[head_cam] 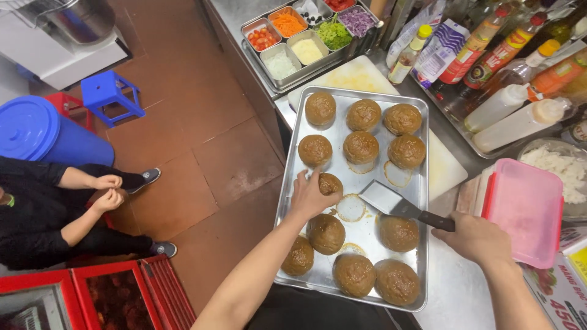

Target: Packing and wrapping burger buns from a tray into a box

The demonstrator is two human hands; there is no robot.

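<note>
Left hand (310, 194) grips a bun (331, 183) mid-tray (420, 201); right hand (476, 237) clasps the spatula (397, 205). Pale rings at three o'clock mark lifted buns; eleven others sit untouched.

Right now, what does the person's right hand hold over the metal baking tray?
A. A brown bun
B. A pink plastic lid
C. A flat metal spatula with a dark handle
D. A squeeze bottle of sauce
C: the right hand grips the dark handle of a flat metal spatula, whose blade lies over the tray, while the left hand touches a brown bun.
</note>
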